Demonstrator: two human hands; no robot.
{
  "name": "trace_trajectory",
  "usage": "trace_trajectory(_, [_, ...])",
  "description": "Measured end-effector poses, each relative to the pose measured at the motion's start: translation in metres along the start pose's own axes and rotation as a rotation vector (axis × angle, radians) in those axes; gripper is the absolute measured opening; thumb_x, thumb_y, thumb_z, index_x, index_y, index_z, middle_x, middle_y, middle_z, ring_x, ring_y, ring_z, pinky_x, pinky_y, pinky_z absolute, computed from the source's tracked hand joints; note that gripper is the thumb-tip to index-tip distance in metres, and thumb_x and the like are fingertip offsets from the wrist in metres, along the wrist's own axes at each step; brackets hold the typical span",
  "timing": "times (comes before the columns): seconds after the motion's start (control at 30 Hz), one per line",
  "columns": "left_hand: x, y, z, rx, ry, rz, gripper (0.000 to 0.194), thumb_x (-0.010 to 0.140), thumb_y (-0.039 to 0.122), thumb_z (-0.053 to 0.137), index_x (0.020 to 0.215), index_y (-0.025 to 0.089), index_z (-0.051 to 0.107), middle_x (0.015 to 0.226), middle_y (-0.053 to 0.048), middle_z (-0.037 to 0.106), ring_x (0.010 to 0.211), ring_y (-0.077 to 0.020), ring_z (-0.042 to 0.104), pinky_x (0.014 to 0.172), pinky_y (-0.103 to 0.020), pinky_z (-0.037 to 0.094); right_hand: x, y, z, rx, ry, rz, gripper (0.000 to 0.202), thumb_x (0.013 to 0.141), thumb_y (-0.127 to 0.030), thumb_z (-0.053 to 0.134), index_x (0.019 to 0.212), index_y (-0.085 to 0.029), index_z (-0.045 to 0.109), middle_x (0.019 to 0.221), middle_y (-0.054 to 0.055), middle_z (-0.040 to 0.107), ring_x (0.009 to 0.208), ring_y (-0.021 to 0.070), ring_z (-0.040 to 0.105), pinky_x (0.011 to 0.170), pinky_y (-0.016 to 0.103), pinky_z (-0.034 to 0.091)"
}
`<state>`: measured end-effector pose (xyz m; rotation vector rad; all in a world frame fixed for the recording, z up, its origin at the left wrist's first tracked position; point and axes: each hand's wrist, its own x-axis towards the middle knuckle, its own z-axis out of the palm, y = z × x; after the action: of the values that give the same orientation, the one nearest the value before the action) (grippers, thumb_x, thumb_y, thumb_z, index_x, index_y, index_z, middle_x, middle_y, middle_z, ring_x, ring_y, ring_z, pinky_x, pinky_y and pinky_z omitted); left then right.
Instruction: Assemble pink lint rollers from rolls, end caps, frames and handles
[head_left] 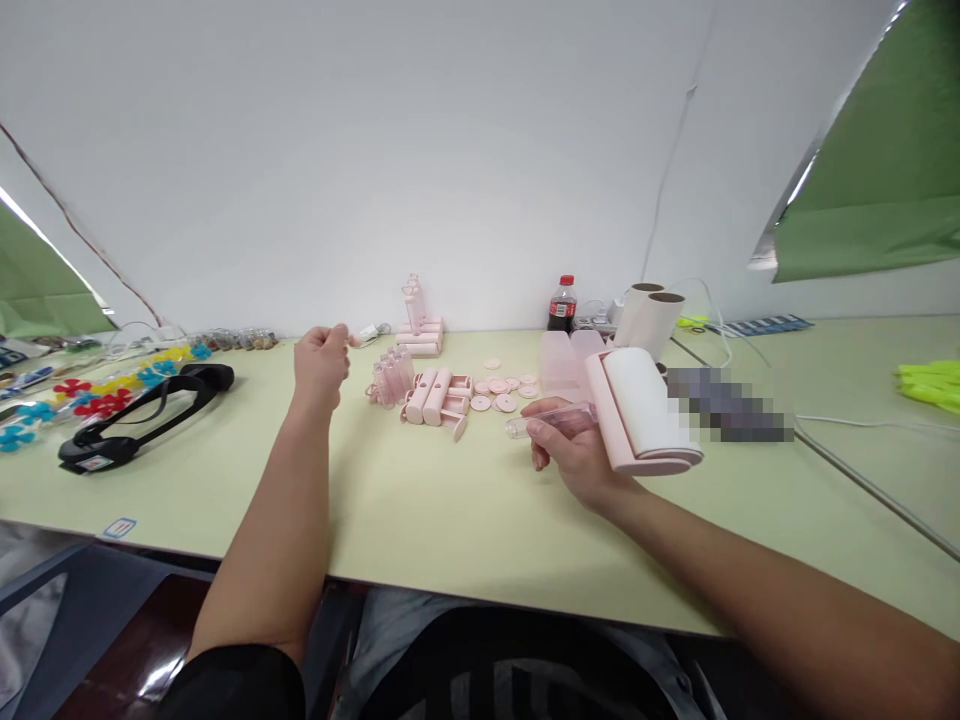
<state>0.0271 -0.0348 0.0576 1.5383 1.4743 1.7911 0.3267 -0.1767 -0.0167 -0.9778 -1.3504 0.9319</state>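
My right hand is closed round the clear pinkish handle of a lint roller, whose white roll sits in a pink holder to the right of the hand. My left hand is raised over the left part of the table with its fingers curled; a small pinkish bit shows at the fingertips, too small to name. Between the hands lie pink holder parts, a cluster of clear handles and several flat pink discs.
Pink parts stand by the wall. Behind my right hand are translucent pink covers, a cola bottle and white rolls. Black headgear and coloured flowers lie left. A cable crosses the right side of the table.
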Motion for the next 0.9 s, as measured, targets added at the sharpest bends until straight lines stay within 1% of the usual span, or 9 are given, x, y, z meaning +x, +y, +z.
trace_trajectory(0.03, [-0.010, 0.007, 0.009, -0.138, -0.101, -0.057, 0.023, 0.077, 0.037, 0.059, 0.068, 0.020, 0.046, 0.052, 0.003, 0.051, 0.037, -0.0072, 0.034, 0.036, -0.021, 0.025, 0.000, 0.001, -0.001, -0.009, 0.002, -0.003, 0.030, 0.084, -0.045, 0.066, 0.096, -0.018, 0.062, 0.055, -0.005, 0.054, 0.048, 0.0119, 0.053, 0.049, 0.027, 0.047])
trace_trajectory(0.1, [-0.036, 0.019, 0.028, -0.259, -0.295, -0.140, 0.029, 0.071, 0.037, 0.069, 0.068, 0.021, 0.045, 0.044, 0.008, 0.042, 0.035, -0.0068, 0.035, 0.036, -0.019, 0.025, 0.001, 0.003, -0.002, -0.020, 0.012, -0.012, 0.031, 0.084, -0.046, 0.067, 0.097, -0.018, 0.063, 0.055, -0.005, 0.055, 0.048, 0.0123, 0.053, 0.049, 0.027, 0.047])
trace_trajectory(0.2, [-0.077, 0.030, 0.052, -0.315, -0.676, -0.171, 0.042, 0.069, 0.045, 0.077, 0.068, 0.020, 0.043, 0.045, 0.008, 0.046, 0.037, -0.0066, 0.040, 0.037, -0.019, 0.028, 0.001, 0.004, -0.004, -0.030, 0.020, -0.027, 0.031, 0.084, -0.045, 0.067, 0.099, -0.018, 0.064, 0.054, -0.005, 0.056, 0.049, 0.0133, 0.054, 0.050, 0.028, 0.048])
trace_trajectory(0.27, [-0.098, 0.031, 0.062, -0.369, -0.939, -0.162, 0.043, 0.074, 0.050, 0.075, 0.069, 0.019, 0.044, 0.049, 0.006, 0.050, 0.041, -0.0067, 0.045, 0.041, -0.019, 0.032, 0.000, 0.004, -0.005, -0.047, 0.026, -0.033, 0.031, 0.084, -0.044, 0.068, 0.102, -0.018, 0.065, 0.054, -0.004, 0.057, 0.051, 0.0141, 0.055, 0.051, 0.028, 0.048])
trace_trajectory(0.33, [-0.110, 0.028, 0.068, -0.418, -1.109, -0.159, 0.043, 0.079, 0.054, 0.070, 0.070, 0.018, 0.046, 0.053, 0.005, 0.052, 0.045, -0.0068, 0.048, 0.043, -0.019, 0.033, -0.001, 0.004, -0.006, -0.053, 0.030, -0.049, 0.032, 0.084, -0.043, 0.069, 0.105, -0.019, 0.066, 0.056, -0.004, 0.058, 0.052, 0.0146, 0.056, 0.052, 0.029, 0.048])
trace_trajectory(0.43, [-0.114, 0.023, 0.071, -0.464, -1.204, -0.182, 0.043, 0.083, 0.055, 0.066, 0.071, 0.017, 0.049, 0.059, 0.004, 0.052, 0.048, -0.0069, 0.050, 0.045, -0.020, 0.033, -0.002, 0.004, -0.006, -0.028, 0.014, -0.087, 0.031, 0.084, -0.041, 0.070, 0.106, -0.021, 0.067, 0.057, -0.004, 0.059, 0.052, 0.0144, 0.055, 0.053, 0.029, 0.049])
trace_trajectory(0.6, [-0.112, 0.017, 0.073, -0.465, -1.232, -0.218, 0.044, 0.083, 0.057, 0.064, 0.073, 0.017, 0.049, 0.061, 0.003, 0.053, 0.049, -0.0076, 0.050, 0.045, -0.021, 0.033, -0.003, 0.005, -0.005, -0.008, 0.022, -0.128, 0.031, 0.083, -0.042, 0.070, 0.106, -0.021, 0.068, 0.059, -0.003, 0.060, 0.051, 0.0142, 0.054, 0.052, 0.030, 0.050])
trace_trajectory(0.8, [-0.114, 0.018, 0.073, -0.436, -1.305, -0.199, 0.043, 0.086, 0.058, 0.060, 0.076, 0.017, 0.052, 0.062, 0.003, 0.052, 0.052, -0.0083, 0.050, 0.048, -0.022, 0.034, -0.002, 0.006, -0.006, 0.003, 0.018, -0.135, 0.030, 0.084, -0.041, 0.069, 0.106, -0.022, 0.068, 0.060, -0.003, 0.060, 0.051, 0.0138, 0.054, 0.051, 0.030, 0.050])
trace_trajectory(0.9, [-0.116, 0.019, 0.074, -0.460, -1.316, -0.197, 0.043, 0.087, 0.058, 0.059, 0.077, 0.017, 0.052, 0.061, 0.003, 0.052, 0.051, -0.0082, 0.049, 0.048, -0.022, 0.034, -0.002, 0.007, -0.006, 0.008, 0.023, -0.130, 0.029, 0.084, -0.040, 0.069, 0.106, -0.022, 0.068, 0.059, -0.004, 0.059, 0.051, 0.0141, 0.055, 0.051, 0.029, 0.049])
